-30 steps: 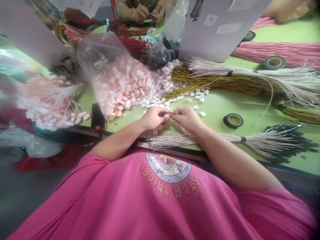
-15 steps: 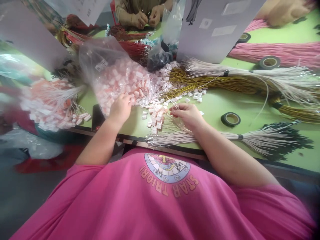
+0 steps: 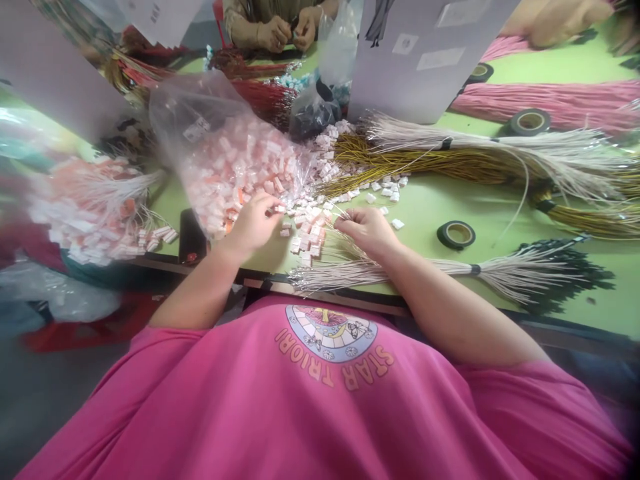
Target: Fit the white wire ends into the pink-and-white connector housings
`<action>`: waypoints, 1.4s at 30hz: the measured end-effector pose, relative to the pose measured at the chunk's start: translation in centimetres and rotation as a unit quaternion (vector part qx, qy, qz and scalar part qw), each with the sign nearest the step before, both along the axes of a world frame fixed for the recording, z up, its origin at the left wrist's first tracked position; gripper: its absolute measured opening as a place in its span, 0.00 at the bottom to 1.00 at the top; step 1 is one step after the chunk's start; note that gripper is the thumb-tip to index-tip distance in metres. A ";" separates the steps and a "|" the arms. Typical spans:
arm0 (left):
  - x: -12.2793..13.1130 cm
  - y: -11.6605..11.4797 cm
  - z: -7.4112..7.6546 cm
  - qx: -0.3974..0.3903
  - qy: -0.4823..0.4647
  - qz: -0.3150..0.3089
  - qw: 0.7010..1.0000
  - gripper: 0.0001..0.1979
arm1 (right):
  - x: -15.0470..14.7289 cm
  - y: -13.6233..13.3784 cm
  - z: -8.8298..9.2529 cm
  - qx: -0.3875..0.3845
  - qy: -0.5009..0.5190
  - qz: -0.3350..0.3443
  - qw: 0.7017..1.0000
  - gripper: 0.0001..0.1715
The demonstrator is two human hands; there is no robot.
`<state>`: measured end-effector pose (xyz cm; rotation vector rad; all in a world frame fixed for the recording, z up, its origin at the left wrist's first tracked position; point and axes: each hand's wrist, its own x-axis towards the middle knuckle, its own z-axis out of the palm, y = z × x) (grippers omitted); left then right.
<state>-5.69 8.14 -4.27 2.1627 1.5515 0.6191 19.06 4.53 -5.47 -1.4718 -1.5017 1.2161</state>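
Fingers of the left hand are brought narrow and hold one small white connector, just beside the clear bag. Fingers of the right hand are also close together, and they seem to pinch some thin pale wires. Between the two hands, a little group of loose connectors lies on the green counter. The held connector and the pinched wires are apart, so this piece I judge not yet joined. At the far left there is a heap of connectors with white wires, which looks like work already done. Much seems left: the bag has many connectors without wires, and a tied white bundle lies near the counter edge.
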 end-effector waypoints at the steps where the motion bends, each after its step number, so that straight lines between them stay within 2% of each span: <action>1: 0.9 -0.4 0.1 -0.053 -0.080 -0.027 0.995 0.09 | 0.0 0.0 0.1 -0.007 -0.007 0.009 1.000 0.13; 2: 1.9 -0.8 0.0 -0.117 -0.158 -0.052 0.979 0.11 | 0.1 -0.1 0.2 -0.012 -0.012 0.017 1.000 0.14; 4: 3.6 -1.4 -0.1 -0.246 -0.275 -0.084 0.926 0.13 | 0.1 -0.1 0.4 -0.014 -0.014 0.027 0.999 0.13; 6: 4.7 -1.5 -0.3 -0.340 -0.335 -0.094 0.874 0.12 | 0.2 -0.1 0.5 -0.008 -0.016 0.038 0.999 0.14; 8: 5.3 -1.5 -0.4 -0.391 -0.364 -0.092 0.841 0.11 | 0.3 -0.1 0.6 -0.005 -0.022 0.049 0.999 0.14; 12: 5.5 -1.5 -0.1 -0.433 -0.397 -0.091 0.804 0.13 | 0.3 -0.1 0.7 -0.008 -0.042 0.056 0.998 0.14; 16: 5.6 -1.8 0.2 -0.447 -0.396 -0.082 0.798 0.14 | 0.2 0.0 0.7 -0.019 -0.055 0.049 0.997 0.14; 19: 5.7 -1.9 0.3 -0.436 -0.398 -0.055 0.805 0.12 | 0.2 0.1 0.6 -0.022 -0.053 0.045 0.997 0.14; 22: 5.9 -2.1 0.2 -0.411 -0.375 -0.033 0.830 0.11 | 0.1 0.0 0.6 -0.024 -0.055 0.036 0.998 0.13; 27: 6.2 -2.3 -0.4 -0.367 -0.338 -0.054 0.865 0.12 | -0.2 -0.2 0.4 -0.007 -0.047 0.031 0.998 0.13; 31: 6.6 -2.3 -1.1 -0.355 -0.331 -0.090 0.870 0.13 | -0.6 -0.4 0.2 0.006 -0.066 0.022 0.998 0.13; 34: 6.9 -2.5 -0.7 -0.342 -0.310 -0.095 0.882 0.13 | -0.7 -0.4 0.1 -0.004 -0.078 0.024 0.997 0.14; 36: 6.6 -2.6 0.0 -0.324 -0.269 -0.101 0.901 0.13 | -0.5 -0.3 0.0 -0.008 -0.052 0.033 0.998 0.14; 38: 5.7 -2.5 0.7 -0.258 -0.200 -0.109 0.939 0.13 | -0.2 -0.2 -0.1 -0.005 -0.024 0.034 0.999 0.14; 40: 3.9 -2.1 1.1 -0.139 -0.101 -0.102 0.980 0.14 | 0.1 0.0 0.0 0.014 -0.004 0.019 1.000 0.13; 42: 1.5 -1.3 0.9 -0.019 0.016 -0.048 0.999 0.15 | 0.4 0.1 0.1 0.029 0.020 -0.007 0.999 0.11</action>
